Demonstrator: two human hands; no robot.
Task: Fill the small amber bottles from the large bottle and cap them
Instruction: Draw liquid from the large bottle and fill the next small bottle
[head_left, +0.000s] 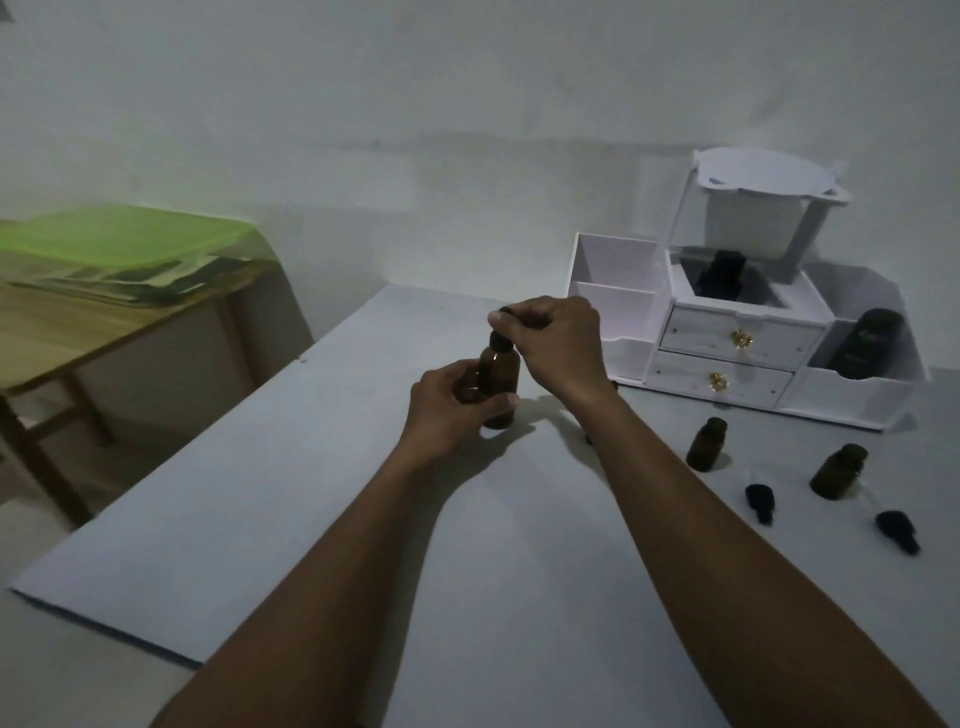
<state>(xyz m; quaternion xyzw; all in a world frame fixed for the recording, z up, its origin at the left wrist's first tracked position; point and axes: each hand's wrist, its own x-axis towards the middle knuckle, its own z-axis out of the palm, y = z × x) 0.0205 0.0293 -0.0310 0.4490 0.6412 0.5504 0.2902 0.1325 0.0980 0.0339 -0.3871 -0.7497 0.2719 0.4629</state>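
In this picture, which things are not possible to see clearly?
- Head view: the right hand covers the top of the large amber bottle, so its cap or dropper is mostly hidden.
- The left hand hides the bottle's lower side; the liquid level cannot be read.
- Dim light: the small amber bottles may be full or empty.
- The dark item in the white organizer is unclear.

Lower side of the large bottle covered by the left hand; cap mostly hidden under the right hand; both forearms cut off at bottom edge; dark bottle in the organiser too dim to identify.
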